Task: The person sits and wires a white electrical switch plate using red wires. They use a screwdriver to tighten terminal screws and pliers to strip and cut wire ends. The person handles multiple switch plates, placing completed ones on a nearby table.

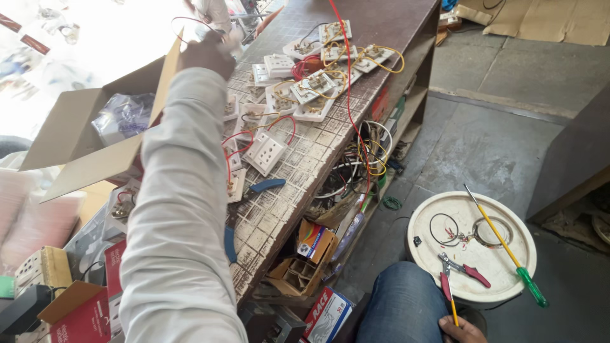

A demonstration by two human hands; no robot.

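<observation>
My left hand [206, 54] reaches far forward over the wooden counter [298, 171] in a long white sleeve. It is blurred and closed around a thin red wire [188, 21] that loops above it. Just right of it lie several white switch plates [305, 89] wired with red and yellow leads. An open cardboard box [82, 136] stands left of the arm. Only the edge of my right hand [462, 330] shows at the bottom, beside my jeans-clad knee [400, 305]. A thin yellow rod [455, 311] ends at its fingers; the grip is hidden.
A white bucket lid [426, 254] on the floor carries red-handled pliers [462, 271], wire rings and a yellow screwdriver with a green handle [505, 251]. Shelves under the counter hold tangled cables [365, 159] and small boxes [311, 254]. Another person's arm [267, 19] shows at the far end.
</observation>
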